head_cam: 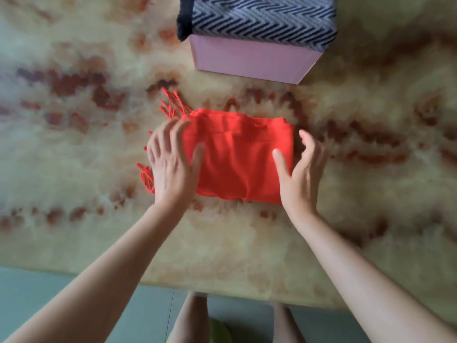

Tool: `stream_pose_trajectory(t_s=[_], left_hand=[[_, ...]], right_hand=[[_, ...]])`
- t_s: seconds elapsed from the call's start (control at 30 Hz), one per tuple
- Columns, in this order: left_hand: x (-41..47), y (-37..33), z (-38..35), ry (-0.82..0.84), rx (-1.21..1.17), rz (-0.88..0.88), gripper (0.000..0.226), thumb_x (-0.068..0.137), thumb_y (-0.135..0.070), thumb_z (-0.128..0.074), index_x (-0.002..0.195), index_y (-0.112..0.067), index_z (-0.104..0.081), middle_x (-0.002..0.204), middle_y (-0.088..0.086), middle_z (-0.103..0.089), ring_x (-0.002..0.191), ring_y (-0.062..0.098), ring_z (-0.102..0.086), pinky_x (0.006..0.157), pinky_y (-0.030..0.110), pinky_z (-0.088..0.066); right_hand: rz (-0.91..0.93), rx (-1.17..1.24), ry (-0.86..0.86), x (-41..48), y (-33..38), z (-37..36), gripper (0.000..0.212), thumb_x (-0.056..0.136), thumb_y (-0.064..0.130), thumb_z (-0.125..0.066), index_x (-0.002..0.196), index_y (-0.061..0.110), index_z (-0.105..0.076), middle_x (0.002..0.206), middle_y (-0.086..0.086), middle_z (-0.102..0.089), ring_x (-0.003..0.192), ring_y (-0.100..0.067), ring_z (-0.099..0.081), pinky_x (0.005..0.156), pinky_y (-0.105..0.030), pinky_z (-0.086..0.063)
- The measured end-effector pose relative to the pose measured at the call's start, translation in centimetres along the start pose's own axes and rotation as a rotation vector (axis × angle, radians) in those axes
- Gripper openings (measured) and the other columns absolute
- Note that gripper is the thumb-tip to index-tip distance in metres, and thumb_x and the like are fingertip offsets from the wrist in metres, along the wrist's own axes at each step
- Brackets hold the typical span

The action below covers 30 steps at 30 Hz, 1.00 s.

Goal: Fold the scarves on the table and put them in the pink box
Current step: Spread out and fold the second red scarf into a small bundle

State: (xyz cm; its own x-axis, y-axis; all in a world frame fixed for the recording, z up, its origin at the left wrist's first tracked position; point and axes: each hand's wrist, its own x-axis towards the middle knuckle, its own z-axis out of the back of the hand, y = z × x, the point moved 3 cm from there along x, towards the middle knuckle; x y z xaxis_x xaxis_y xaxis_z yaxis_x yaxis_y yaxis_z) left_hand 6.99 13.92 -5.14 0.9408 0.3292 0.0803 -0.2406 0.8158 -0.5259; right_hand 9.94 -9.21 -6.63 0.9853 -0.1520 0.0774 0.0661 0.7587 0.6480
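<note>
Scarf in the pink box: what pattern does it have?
The scarf has a black-and-grey zigzag pattern, shown in the head view.

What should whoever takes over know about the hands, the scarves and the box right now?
Left hand: open, flat on the fringed left end of the red scarf.
Right hand: open, at its right edge, thumb on the cloth.
Red scarf: folded, on the table in front of the pink box.
Done: a chevron scarf lies in the box.
Left: move the red scarf into the box.
</note>
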Motion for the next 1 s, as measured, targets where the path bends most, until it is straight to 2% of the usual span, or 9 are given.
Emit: stream_pose_trajectory(t_s=[0.13, 0.23, 0.4, 0.53, 0.63, 0.7, 0.77, 0.87, 1.0], left_hand=[[-4.6, 0.1, 1.0, 0.117, 0.015, -0.117, 0.056, 0.076, -0.046, -0.068, 0.122, -0.018, -0.053, 0.125, 0.007, -0.047, 0.115, 0.027, -0.040, 0.102, 0.037, -0.027], [-5.4, 2.1, 1.1, 0.169, -0.016, 0.010, 0.066, 0.060, -0.026, -0.084, 0.120, -0.021, -0.056, 0.120, 0.006, -0.047, 0.108, 0.027, -0.042, 0.100, 0.040, -0.034], [-4.5, 3.1, 1.8, 0.173, -0.074, 0.065, 0.039, 0.067, -0.019, -0.071, 0.105, -0.020, -0.062, 0.089, -0.004, -0.061, 0.083, 0.025, -0.057, 0.076, 0.036, -0.046], [-3.6, 3.9, 2.5, 0.187, -0.081, -0.013, 0.040, 0.067, 0.001, -0.073, 0.103, -0.015, -0.065, 0.084, -0.003, -0.062, 0.078, 0.022, -0.058, 0.073, 0.029, -0.044], [-3.8, 4.9, 2.2, 0.200, 0.017, -0.088, 0.040, 0.071, 0.001, -0.072, 0.106, -0.015, -0.063, 0.088, 0.004, -0.059, 0.082, 0.026, -0.053, 0.075, 0.040, -0.047], [-4.4, 4.7, 2.1, 0.197, 0.121, -0.089, 0.055, 0.073, 0.002, -0.062, 0.124, -0.017, -0.055, 0.109, 0.008, -0.055, 0.099, 0.030, -0.047, 0.091, 0.043, -0.041], [-4.9, 3.3, 2.3, 0.208, 0.132, -0.160, 0.068, 0.071, -0.005, -0.052, 0.137, -0.019, -0.046, 0.135, 0.010, -0.045, 0.123, 0.032, -0.039, 0.108, 0.044, -0.026], [-5.1, 0.8, 0.9, 0.307, 0.049, -0.271, 0.059, 0.085, -0.027, -0.047, 0.143, -0.025, -0.041, 0.153, 0.010, -0.026, 0.144, 0.029, -0.014, 0.117, 0.048, -0.012], [-2.4, 0.8, -0.2, 0.261, -0.176, 0.307, 0.067, 0.092, -0.041, -0.053, 0.148, -0.016, -0.027, 0.152, 0.013, -0.021, 0.142, 0.029, -0.016, 0.118, 0.041, -0.013]], right_hand=[[-0.175, 0.100, 0.140, -4.4, -1.8, 1.4, 0.072, 0.072, 0.063, -0.062, 0.125, 0.017, -0.043, 0.101, 0.003, -0.049, 0.095, -0.021, -0.047, 0.091, -0.040, -0.042], [-0.398, 0.249, 0.257, -6.1, -3.6, 1.5, 0.067, 0.064, 0.041, -0.082, 0.117, 0.027, -0.044, 0.102, 0.007, -0.049, 0.097, -0.018, -0.047, 0.088, -0.031, -0.038], [-0.348, 0.200, 0.336, -5.9, -4.5, 1.6, 0.026, 0.068, 0.012, -0.081, 0.081, 0.013, -0.059, 0.074, -0.002, -0.061, 0.074, -0.022, -0.055, 0.069, -0.029, -0.039], [-0.282, 0.089, 0.338, -4.0, -4.7, 2.5, 0.025, 0.068, 0.010, -0.081, 0.071, 0.014, -0.057, 0.066, -0.006, -0.053, 0.059, -0.014, -0.045, 0.057, -0.016, -0.035], [-0.298, 0.051, 0.415, -4.0, -4.8, 2.5, 0.027, 0.067, 0.011, -0.082, 0.079, 0.013, -0.058, 0.071, -0.005, -0.056, 0.064, -0.019, -0.049, 0.058, -0.014, -0.036], [-0.300, 0.041, 0.444, -4.6, -4.4, 2.4, 0.050, 0.065, 0.019, -0.085, 0.108, 0.011, -0.060, 0.105, -0.010, -0.059, 0.098, -0.025, -0.055, 0.084, -0.021, -0.040], [-0.226, 0.053, 0.386, -5.0, -3.4, 2.5, 0.082, 0.065, 0.034, -0.084, 0.134, 0.014, -0.046, 0.132, -0.005, -0.042, 0.124, -0.018, -0.040, 0.106, -0.029, -0.028], [-0.066, 0.094, 0.257, -4.5, -1.2, 1.9, 0.080, 0.077, 0.050, -0.067, 0.141, 0.013, -0.038, 0.138, -0.008, -0.036, 0.130, -0.016, -0.035, 0.110, -0.029, -0.025], [-0.642, 0.368, 0.211, -2.1, -2.0, 0.2, 0.065, 0.082, 0.032, -0.072, 0.133, 0.007, -0.042, 0.123, -0.007, -0.051, 0.115, -0.021, -0.052, 0.100, -0.030, -0.040]])
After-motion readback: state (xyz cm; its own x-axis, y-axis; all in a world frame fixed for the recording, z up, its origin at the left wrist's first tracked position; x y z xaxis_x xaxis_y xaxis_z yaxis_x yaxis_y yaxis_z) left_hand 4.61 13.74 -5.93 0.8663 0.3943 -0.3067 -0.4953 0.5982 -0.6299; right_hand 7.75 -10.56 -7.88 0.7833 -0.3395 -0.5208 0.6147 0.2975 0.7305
